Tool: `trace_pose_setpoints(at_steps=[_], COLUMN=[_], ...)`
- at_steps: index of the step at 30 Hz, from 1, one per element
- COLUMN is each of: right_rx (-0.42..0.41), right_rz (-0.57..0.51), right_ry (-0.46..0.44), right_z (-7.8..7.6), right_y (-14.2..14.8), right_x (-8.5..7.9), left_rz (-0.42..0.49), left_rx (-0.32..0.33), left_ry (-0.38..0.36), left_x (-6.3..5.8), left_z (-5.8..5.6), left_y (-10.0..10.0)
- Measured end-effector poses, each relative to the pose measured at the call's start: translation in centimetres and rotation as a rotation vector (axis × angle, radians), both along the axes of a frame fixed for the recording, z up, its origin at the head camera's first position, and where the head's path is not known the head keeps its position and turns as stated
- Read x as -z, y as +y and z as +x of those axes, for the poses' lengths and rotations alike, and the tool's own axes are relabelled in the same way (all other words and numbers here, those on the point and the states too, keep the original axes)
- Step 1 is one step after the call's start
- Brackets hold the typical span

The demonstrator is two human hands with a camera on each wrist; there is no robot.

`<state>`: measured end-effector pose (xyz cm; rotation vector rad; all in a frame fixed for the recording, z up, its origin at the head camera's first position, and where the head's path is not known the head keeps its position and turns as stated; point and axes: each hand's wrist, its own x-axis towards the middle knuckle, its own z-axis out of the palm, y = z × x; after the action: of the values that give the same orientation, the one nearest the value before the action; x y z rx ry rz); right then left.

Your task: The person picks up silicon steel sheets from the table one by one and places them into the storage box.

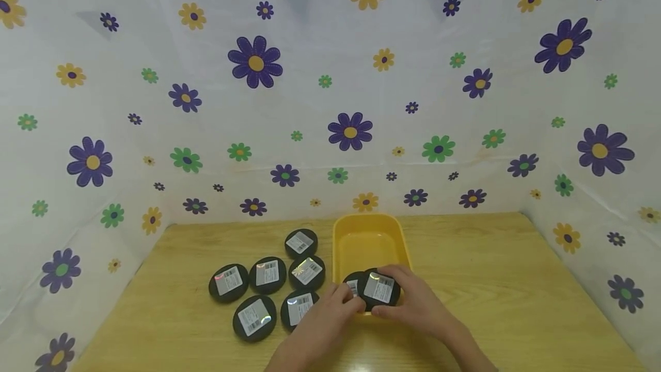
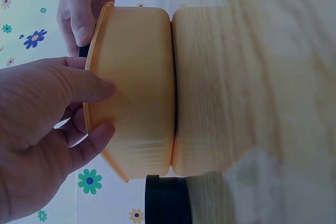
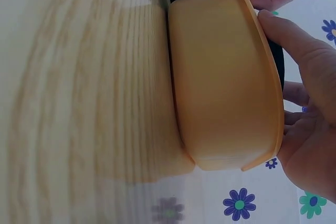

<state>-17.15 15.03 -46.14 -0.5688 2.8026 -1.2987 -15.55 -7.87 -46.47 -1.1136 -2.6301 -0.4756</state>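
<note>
My right hand (image 1: pixel 415 303) grips a round black disc (image 1: pixel 380 288) with a silver barcode label, thumb on its near edge and fingers on its far side. The disc is over the near end of a yellow bin (image 1: pixel 369 225), partly above the rim in the right wrist view. A second black disc (image 1: pixel 352 283) sits partly hidden beneath it. My left hand (image 1: pixel 330 314) is at the bin's near left corner. In the left wrist view its curled fingers (image 2: pixel 86 85) straddle the rim, with two digits against the outer wall, beside the second disc.
Several more labelled black discs lie left of the bin, among them one at the back (image 1: pixel 301 243), one at the far left (image 1: pixel 228 283) and one in front (image 1: pixel 255 318). A white curtain with flowers (image 1: pixel 310 102) surrounds the wooden table (image 1: pixel 490 280).
</note>
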Motion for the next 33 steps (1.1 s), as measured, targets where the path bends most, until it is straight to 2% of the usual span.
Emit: trace_pose_setpoints(at_steps=[8,16,25,33], right_rx=[-0.055,-0.024,-0.002,-0.004], right_rz=[0.020,0.069,0.107,0.121], right_ry=[-0.031,-0.023,-0.019,-0.009], right_z=[-0.1,-0.4,-0.6,-0.9], right_y=[0.0,-0.5,-1.0,-1.1], right_x=[-0.1,-0.6,-0.2,0.0], left_rz=[-0.005,0.011,0.002,0.032], left_rx=[-0.006,0.005,0.024,0.028], left_ry=[0.000,0.024,-0.007,0.083], left_x=[0.2,0.3,0.3,0.3], left_z=[-0.1,-0.3,0.1,-0.2], left_y=[-0.2,-0.2,0.0,-0.1])
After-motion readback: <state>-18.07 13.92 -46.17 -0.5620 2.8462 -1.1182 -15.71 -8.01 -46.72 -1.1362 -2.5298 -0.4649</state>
